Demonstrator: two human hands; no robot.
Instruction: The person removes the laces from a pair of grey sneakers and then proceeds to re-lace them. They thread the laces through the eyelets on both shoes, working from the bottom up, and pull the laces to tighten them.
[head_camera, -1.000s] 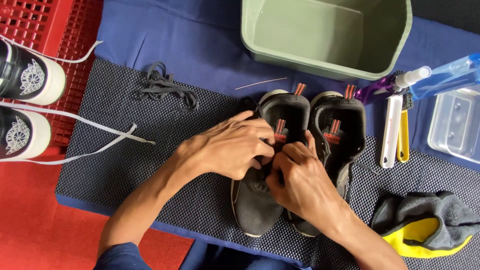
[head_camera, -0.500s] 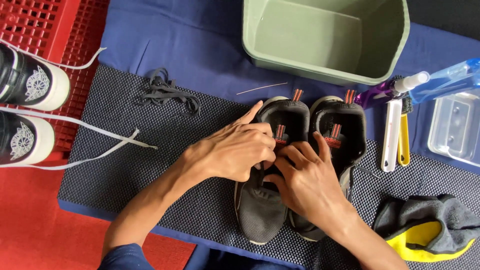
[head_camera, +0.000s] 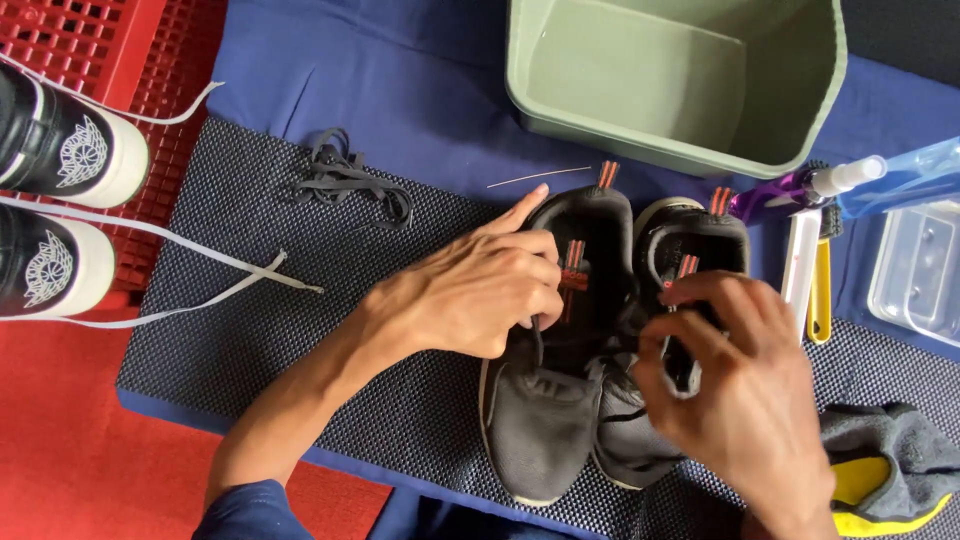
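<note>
1. Two dark shoes lie side by side on a dotted mat (head_camera: 250, 330), toes toward the person, heels toward the green tub (head_camera: 680, 90). Their long axes run near to far and almost parallel.
2. The left hand (head_camera: 470, 290) rests over the left shoe (head_camera: 555, 400) at the tongue, fingers curled together around the lacing by the red tab; the forefinger stretches out along the collar.
3. The right hand (head_camera: 740, 390) sits over the right shoe (head_camera: 660, 300), fingertips pinched on what looks like a dark lace at the throat. Whether the grip is firm I cannot tell.
4. Each hand is nearer its own shoe; the laces lie directly under the fingers, toward the heel from the knuckles.
5. A loose black lace (head_camera: 345, 180) lies well apart, far-left on the mat.
6. Two black-and-white sneakers (head_camera: 60, 200) stand at the left edge, white laces trailing.
</note>
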